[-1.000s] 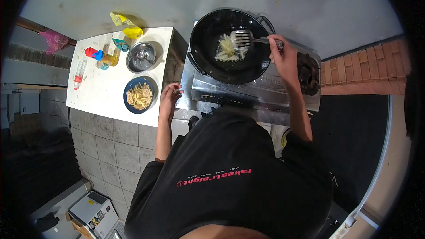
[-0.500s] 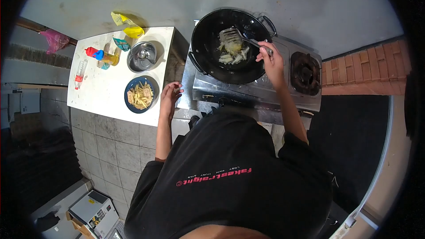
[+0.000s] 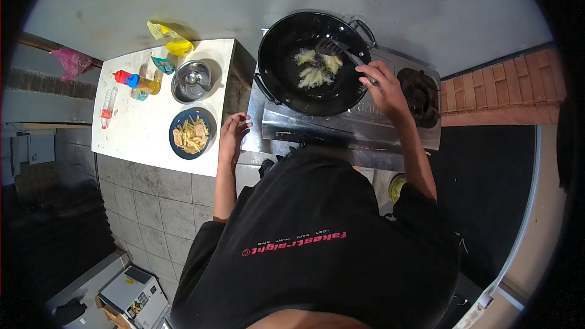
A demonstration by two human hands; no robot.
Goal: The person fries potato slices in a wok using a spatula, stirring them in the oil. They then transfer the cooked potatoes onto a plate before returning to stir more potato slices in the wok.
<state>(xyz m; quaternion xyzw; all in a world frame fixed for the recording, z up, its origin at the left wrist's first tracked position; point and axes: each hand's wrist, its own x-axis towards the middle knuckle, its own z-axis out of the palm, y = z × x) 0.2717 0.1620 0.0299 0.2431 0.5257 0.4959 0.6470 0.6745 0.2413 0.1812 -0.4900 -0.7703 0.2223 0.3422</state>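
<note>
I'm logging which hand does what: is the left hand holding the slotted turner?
No, the right hand holds the slotted turner, while the left hand is away from it.

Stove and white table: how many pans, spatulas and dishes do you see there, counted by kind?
Pans: 1, the black wok
Spatulas: 1, slotted spatula in the right hand
Dishes: 2, steel bowl and dark blue dish
Total: 4

Loose black T-shirt (image 3: 341,195). Across chest I read pink lettering (image 3: 295,244), "fakestraight", circled C at left end, upside down from my remote seat. Thin white line of capitals (image 3: 290,239) on its far side; I make out LOST, PAIN, HURT. Left sleeve (image 3: 204,248), right sleeve (image 3: 419,218) same black, short, wide. Rounded neckline near. Left hand (image 3: 232,133), right hand (image 3: 384,88), forearms bare.
</note>
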